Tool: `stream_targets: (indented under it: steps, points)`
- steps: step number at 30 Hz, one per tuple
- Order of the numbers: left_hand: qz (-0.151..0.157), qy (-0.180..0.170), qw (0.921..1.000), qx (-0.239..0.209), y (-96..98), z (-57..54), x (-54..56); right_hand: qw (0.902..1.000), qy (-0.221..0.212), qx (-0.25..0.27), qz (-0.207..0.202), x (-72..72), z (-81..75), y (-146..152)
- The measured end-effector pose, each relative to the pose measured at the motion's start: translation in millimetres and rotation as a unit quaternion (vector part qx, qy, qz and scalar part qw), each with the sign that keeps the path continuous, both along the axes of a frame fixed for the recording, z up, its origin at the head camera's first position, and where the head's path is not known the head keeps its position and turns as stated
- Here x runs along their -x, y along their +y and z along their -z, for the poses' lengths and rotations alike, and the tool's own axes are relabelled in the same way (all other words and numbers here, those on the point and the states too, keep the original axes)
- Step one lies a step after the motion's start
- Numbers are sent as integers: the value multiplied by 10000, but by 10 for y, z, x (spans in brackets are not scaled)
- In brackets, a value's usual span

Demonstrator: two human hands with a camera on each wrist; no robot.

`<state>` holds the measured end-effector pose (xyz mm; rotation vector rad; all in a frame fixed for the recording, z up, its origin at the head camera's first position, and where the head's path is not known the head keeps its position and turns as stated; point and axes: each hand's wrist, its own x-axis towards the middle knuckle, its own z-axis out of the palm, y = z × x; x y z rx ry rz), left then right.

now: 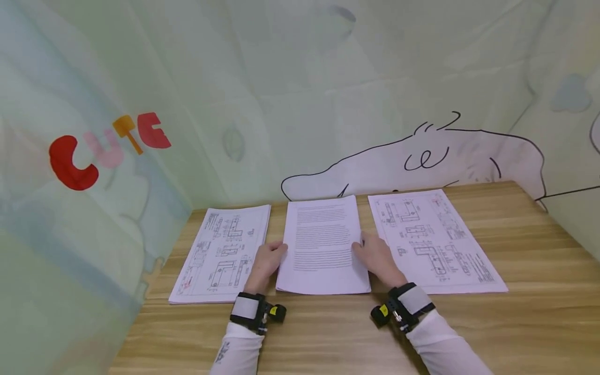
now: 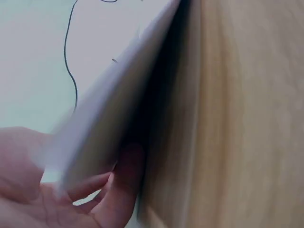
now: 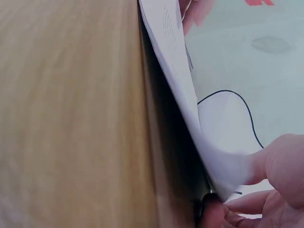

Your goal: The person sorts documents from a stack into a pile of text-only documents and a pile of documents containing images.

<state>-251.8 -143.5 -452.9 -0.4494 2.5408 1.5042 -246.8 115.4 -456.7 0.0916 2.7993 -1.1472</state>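
A stack of printed text sheets (image 1: 323, 245) is between both hands in the middle of the table. On its left edge the left hand (image 1: 267, 263) grips, thumb on top and fingers beneath, as the left wrist view shows. The right hand (image 1: 378, 258) holds the opposite edge the same way, with fingers tucked under the paper in the right wrist view. In both wrist views the edge of the stack (image 3: 178, 90) stands raised off the table, with a dark gap below.
A pile of technical drawing sheets (image 1: 213, 281) lies left of the text stack. Another drawing sheet (image 1: 442, 250) lies to the right. The wooden table (image 1: 328, 333) ends at the back against a printed cloth (image 1: 281, 104) with cartoon shapes.
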Motion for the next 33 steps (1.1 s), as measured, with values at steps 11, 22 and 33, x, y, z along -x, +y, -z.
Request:
stream_targets:
  steps: [11,22,33]
  points:
    - [252,179,9995,-42,-93,-79,-47,9976,527,-456,-65,-8,-40,37]
    - [549,559,9966,270,-358,-310,-161,9964,791,-296,120,-55,-153,-23]
    - [740,1359,9774,1441,-726,-553,-139,9926,1098,505,-131,-87,-278,-293]
